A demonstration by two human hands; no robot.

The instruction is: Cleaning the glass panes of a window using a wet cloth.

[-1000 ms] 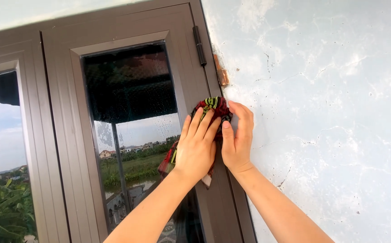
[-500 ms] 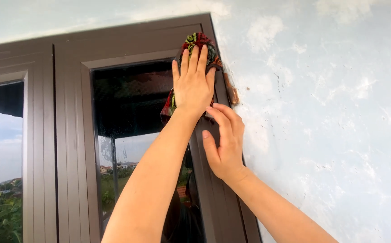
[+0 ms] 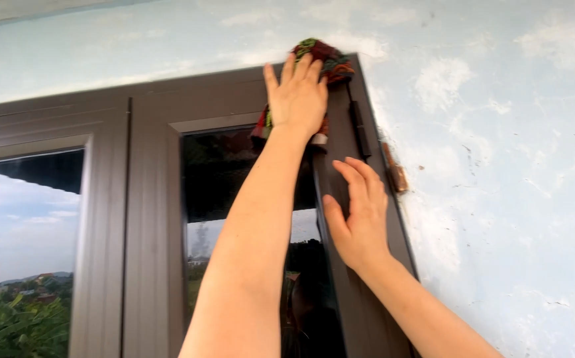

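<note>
My left hand (image 3: 297,96) presses a red, green and black patterned cloth (image 3: 324,56) flat against the top right corner of a brown window frame (image 3: 155,219). The cloth bunches above my fingertips and a bit hangs below my palm. My right hand (image 3: 362,215) lies flat, fingers spread, on the frame's right upright below a dark hinge (image 3: 360,129). It holds nothing.
A pale blue, cracked and patchy wall (image 3: 513,172) runs to the right and above the frame. A rusty hinge plate (image 3: 395,174) sticks out at the frame's edge. The glass panes (image 3: 26,245) reflect sky, trees and distant houses.
My left hand has slid the cloth up the frame's right upright to its top corner. My right hand has left the cloth and rests flat on the frame lower down. The view has tilted upward.
</note>
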